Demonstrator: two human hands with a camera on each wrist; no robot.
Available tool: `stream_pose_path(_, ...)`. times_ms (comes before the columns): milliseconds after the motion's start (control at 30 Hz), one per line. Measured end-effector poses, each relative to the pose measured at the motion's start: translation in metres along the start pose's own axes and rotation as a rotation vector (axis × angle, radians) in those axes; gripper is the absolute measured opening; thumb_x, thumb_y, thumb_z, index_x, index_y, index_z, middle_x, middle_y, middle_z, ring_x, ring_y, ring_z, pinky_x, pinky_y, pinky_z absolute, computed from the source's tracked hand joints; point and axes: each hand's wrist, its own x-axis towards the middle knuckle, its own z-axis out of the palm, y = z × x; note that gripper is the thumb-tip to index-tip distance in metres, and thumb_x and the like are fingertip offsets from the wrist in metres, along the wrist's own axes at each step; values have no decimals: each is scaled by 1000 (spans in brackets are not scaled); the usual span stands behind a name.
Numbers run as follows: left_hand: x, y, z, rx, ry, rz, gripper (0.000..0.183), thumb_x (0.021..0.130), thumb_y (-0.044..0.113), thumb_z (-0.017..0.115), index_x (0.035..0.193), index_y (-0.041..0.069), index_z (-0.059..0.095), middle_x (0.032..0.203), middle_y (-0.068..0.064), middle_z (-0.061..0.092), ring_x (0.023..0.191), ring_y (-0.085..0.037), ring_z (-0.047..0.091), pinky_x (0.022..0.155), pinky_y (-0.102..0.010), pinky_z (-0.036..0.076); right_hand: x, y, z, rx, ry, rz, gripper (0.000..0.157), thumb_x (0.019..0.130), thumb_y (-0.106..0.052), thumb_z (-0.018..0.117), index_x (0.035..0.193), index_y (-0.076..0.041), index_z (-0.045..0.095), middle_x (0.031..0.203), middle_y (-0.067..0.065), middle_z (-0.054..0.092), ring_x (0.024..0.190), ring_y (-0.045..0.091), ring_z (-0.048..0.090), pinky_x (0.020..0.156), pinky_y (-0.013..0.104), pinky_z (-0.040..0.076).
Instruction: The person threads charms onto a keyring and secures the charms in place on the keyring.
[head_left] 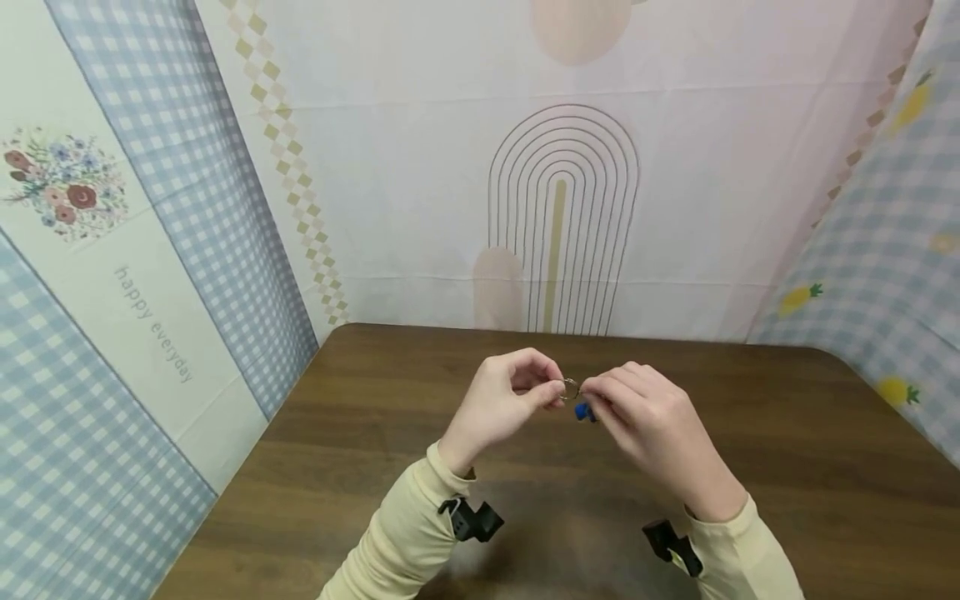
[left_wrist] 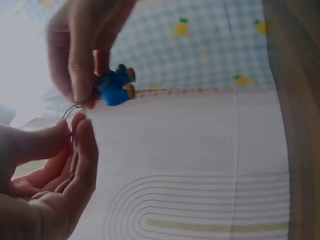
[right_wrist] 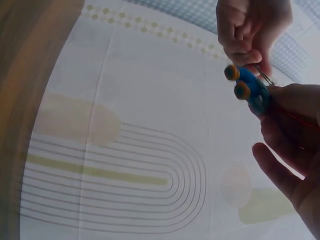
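Note:
Above the table my left hand [head_left: 491, 408] pinches one side of a thin metal key ring [head_left: 577, 386] between thumb and fingertips. Close on its right, my right hand [head_left: 663, 421] pinches the ring's other side. Below the right fingertips hangs a small blue figure keychain [head_left: 582, 412]. In the left wrist view the blue figure [left_wrist: 116, 94] shows two orange-brown feet and sticks out sideways from the right fingers. Its upper part is hidden inside that hand. The right wrist view shows the figure [right_wrist: 251, 86] feet outward, with a thin red line by the right fingers.
A brown wooden table [head_left: 360, 417] lies beneath both hands. Behind it hangs a pale cloth [head_left: 405, 192] with arch lines. Checked blue cloths hang at the left [head_left: 187, 125] and right [head_left: 870, 242]. Black camera mounts [head_left: 472, 521] sit on both sleeved wrists.

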Motion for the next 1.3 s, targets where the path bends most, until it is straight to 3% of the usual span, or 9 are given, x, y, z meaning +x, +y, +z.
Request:
stream_pose_path(167, 0, -4, -2, -87, -97, -78, 12, 88, 9, 70, 93, 1, 63, 85, -20, 69, 70, -6, 66, 69, -23, 55, -4, 2, 0, -38, -25, 15, 37, 103, -27, 43, 86, -6, 68, 76, -2, 65, 66, 11, 54, 63, 25, 44)
stream_pose_path(433, 0, -7, -2, -149, -140, -88, 17, 92, 11, 65, 100, -3, 61, 84, -29, 67, 64, -9, 63, 72, -45, 58, -2, -1, 1, -69, 0, -85, 33, 103, -20, 43, 86, -7, 69, 74, -4, 63, 65, 11, 53, 62, 23, 43)
stream_pose_path(533, -2, -7, -3, -137, -163, -54, 16, 92, 9, 64, 102, -5, 63, 84, -30, 67, 65, -17, 66, 70, -41, 59, -3, -4, 0, -59, -41, -82, 33, 104, -22, 43, 87, -7, 68, 76, -4, 63, 67, 11, 54, 64, 23, 42)
stream_pose_path(667, -5, -7, -3, -30, -130, -2, 10, 91, 7, 66, 94, -2, 67, 79, -22, 69, 67, -24, 66, 65, -28, 57, -3, -8, 0, -55, -44, -70, 31, 103, -22, 44, 86, -9, 67, 74, -7, 61, 66, 9, 52, 64, 22, 40)
stream_pose_path(767, -7, -7, 0, 86, -106, -4, 7, 93, 7, 63, 90, 2, 67, 77, -15, 67, 66, -14, 61, 61, -19, 51, -3, -10, 2, -50, -21, -76, 29, 103, -21, 46, 85, -10, 66, 72, -8, 60, 65, 8, 51, 63, 21, 39)
stream_pose_path(867, -10, -6, 5, 125, -104, -11, 10, 97, 5, 56, 91, 1, 62, 79, -13, 64, 67, -8, 57, 59, -18, 46, -3, -12, 2, -66, 3, -79, 30, 102, -19, 45, 83, -9, 66, 71, -8, 59, 64, 8, 50, 62, 20, 38)
stream_pose_path(1067, -13, -6, 11, -55, -77, -22, 11, 100, 3, 48, 98, -4, 56, 88, -22, 61, 72, -6, 56, 63, -17, 45, -2, -15, -2, -107, 60, -53, 31, 101, -18, 44, 82, -8, 66, 71, -5, 61, 61, 8, 48, 59, 21, 38)
stream_pose_path(1167, -15, -5, 8, -129, -126, -37, 10, 98, 5, 54, 101, -4, 57, 94, -25, 61, 75, -5, 57, 67, -17, 45, -2, -15, -5, -130, 79, -45, 32, 102, -19, 45, 81, -7, 67, 71, -5, 62, 60, 8, 48, 60, 22, 39)
stream_pose_path(1300, -17, -3, 3, -119, -194, -45, 13, 94, 8, 62, 103, -1, 63, 98, -21, 65, 77, -3, 56, 70, -17, 46, -2, -16, -6, -123, 81, -58, 32, 102, -20, 46, 82, -7, 67, 72, -5, 61, 61, 9, 49, 61, 22, 39)
